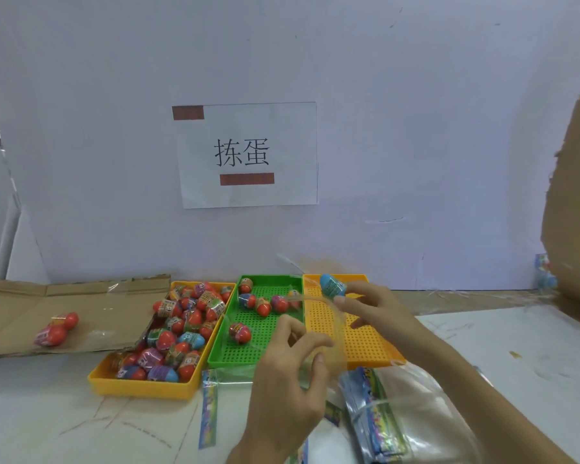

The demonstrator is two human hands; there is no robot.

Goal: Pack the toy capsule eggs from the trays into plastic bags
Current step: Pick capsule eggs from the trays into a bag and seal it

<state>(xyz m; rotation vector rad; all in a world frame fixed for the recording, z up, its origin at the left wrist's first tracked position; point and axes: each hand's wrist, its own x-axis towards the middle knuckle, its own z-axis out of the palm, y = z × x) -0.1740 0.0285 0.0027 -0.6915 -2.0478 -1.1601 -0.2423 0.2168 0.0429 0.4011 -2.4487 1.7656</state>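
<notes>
My right hand (370,304) pinches a blue capsule egg (332,285) above the right yellow tray (365,343). My left hand (288,366) pinches the edge of a clear plastic bag (318,316), whose opening is held up between both hands. The left yellow tray (138,383) is heaped with several red, blue and purple eggs (181,326). The green tray (248,353) in the middle holds several eggs (263,304), most near its far end and one (240,333) alone at the left.
A filled bag of eggs (56,329) lies on flattened cardboard (21,303) at left. A stack of empty bags with printed headers (375,413) lies near right. A single empty bag (210,400) lies before the trays. A cardboard box (573,202) rises at far right.
</notes>
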